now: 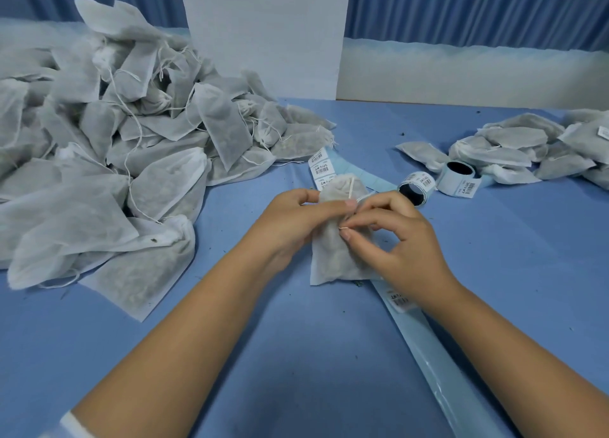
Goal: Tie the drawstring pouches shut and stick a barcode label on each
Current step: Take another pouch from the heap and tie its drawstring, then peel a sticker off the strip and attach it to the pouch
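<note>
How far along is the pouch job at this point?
Done: the small right pile, at least one pouch there labelled. In hand: the left hand holds one pouch while the right hand pinches its string at the neck; no label shows on it. Left: the big left pile, with loose strings and no labels showing.

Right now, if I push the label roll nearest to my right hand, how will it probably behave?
The label roll seems to lie on its curved side, so a push would probably make it roll. The wide hollow core and thin winding suggest it is light and easy to shift.
</note>
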Tool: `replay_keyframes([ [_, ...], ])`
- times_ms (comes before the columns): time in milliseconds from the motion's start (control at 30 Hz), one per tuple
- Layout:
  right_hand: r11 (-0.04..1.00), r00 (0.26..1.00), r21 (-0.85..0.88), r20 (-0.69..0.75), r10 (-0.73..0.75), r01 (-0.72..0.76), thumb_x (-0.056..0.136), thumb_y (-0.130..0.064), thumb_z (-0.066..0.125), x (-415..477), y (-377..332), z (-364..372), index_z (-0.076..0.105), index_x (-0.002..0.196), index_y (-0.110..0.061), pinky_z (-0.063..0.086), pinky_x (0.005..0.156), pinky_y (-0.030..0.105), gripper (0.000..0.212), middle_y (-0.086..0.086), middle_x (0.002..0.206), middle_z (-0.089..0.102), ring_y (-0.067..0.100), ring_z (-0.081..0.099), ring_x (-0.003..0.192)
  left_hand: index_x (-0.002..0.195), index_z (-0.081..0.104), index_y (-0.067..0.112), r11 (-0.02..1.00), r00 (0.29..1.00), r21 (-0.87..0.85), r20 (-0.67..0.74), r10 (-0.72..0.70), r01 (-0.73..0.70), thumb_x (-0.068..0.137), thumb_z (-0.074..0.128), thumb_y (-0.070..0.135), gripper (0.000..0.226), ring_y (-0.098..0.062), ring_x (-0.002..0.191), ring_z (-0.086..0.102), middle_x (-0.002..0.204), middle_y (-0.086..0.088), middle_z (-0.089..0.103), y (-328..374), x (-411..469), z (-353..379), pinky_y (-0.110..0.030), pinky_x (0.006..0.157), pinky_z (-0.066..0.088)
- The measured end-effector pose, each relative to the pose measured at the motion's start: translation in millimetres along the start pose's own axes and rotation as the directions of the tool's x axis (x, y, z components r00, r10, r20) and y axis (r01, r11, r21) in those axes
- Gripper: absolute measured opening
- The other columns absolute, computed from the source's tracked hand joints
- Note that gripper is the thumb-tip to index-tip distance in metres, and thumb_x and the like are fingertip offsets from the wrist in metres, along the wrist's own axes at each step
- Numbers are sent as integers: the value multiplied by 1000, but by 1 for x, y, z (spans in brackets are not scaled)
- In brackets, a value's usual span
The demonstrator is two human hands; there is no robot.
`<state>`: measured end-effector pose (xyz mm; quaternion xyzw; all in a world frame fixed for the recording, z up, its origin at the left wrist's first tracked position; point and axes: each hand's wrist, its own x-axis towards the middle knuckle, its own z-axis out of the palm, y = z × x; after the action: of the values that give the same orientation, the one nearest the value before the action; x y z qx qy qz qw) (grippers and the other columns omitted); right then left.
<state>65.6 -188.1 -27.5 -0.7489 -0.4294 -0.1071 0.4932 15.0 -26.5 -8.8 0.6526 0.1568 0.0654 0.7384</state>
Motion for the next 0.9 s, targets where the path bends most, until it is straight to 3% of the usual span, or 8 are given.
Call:
replay_keyframes([
  [133, 986, 987, 139, 142, 71, -91, 88, 2, 61, 4, -1, -10, 77, 90, -13, 42, 92, 16, 22, 2, 104, 60, 8, 58, 103, 96, 74, 0, 996, 989, -52, 138, -61, 68, 81, 75, 5, 16, -18, 86, 73, 94, -13, 76, -2, 2, -6, -24, 78, 59],
  [200, 965, 974, 196, 180, 137, -172, 86, 13, 55, 7, 0, -17, 76, 90, -12, 46, 89, 18, 33, 2, 106, 64, 8, 60, 105, 88, 73, 0, 996, 993, -53, 94, -71, 76, 82, 74, 4, 6, -20, 84, 73, 92, -14, 75, -4, 5, -7, -24, 78, 59],
  [267, 967, 957, 126, 222, 189, -220, 83, 15, 56, 10, 4, -27, 75, 87, -15, 49, 83, 22, 36, -1, 99, 67, 11, 62, 95, 88, 71, 2, 999, 999, -1, 12, -51, 51, 85, 73, 9, 8, -21, 82, 69, 90, -14, 73, -6, 7, -6, -28, 77, 56],
  [400, 948, 802, -139, 507, 317, -287, 80, 2, 65, 11, 17, -51, 76, 83, -26, 46, 72, 20, 30, -10, 82, 66, 10, 58, 71, 90, 70, 18, 993, 997, 103, -56, 55, -49, 92, 67, 26, 9, -14, 83, 69, 88, 2, 74, -11, 6, 0, -31, 78, 53],
  [500, 925, 679, -237, 629, 379, -297, 79, -3, 69, 8, 19, -55, 77, 89, -32, 44, 70, 13, 32, -18, 84, 62, 1, 55, 70, 94, 68, 24, 987, 988, 129, -111, 109, -94, 97, 59, 34, 13, -12, 89, 70, 92, 8, 74, -13, 6, 3, -32, 80, 53],
  [633, 932, 610, -267, 705, 362, -245, 79, -4, 70, 9, 18, -61, 74, 105, -35, 42, 73, 12, 41, -19, 93, 61, -1, 53, 77, 105, 68, 19, 994, 994, 102, -95, 57, -47, 100, 54, 36, 22, -19, 101, 70, 106, 0, 74, -17, 6, 9, -44, 98, 52],
  [767, 929, 545, -277, 753, 370, -248, 76, -23, 81, 9, 16, -64, 71, 103, -47, 46, 80, 20, 38, -8, 111, 57, 11, 53, 87, 92, 67, 19, 996, 999, 88, -37, -10, 13, 102, 50, 34, 24, -20, 91, 72, 93, -1, 75, -25, 7, 12, -39, 87, 58],
  [900, 932, 567, -272, 741, 361, -239, 74, -25, 83, 9, 12, -60, 74, 91, -47, 47, 83, 33, 28, -2, 103, 54, 18, 52, 83, 91, 67, 17, 996, 996, 9, -20, -88, 89, 103, 49, 31, 25, -10, 73, 72, 77, 6, 75, -25, 9, 9, -24, 66, 57],
])
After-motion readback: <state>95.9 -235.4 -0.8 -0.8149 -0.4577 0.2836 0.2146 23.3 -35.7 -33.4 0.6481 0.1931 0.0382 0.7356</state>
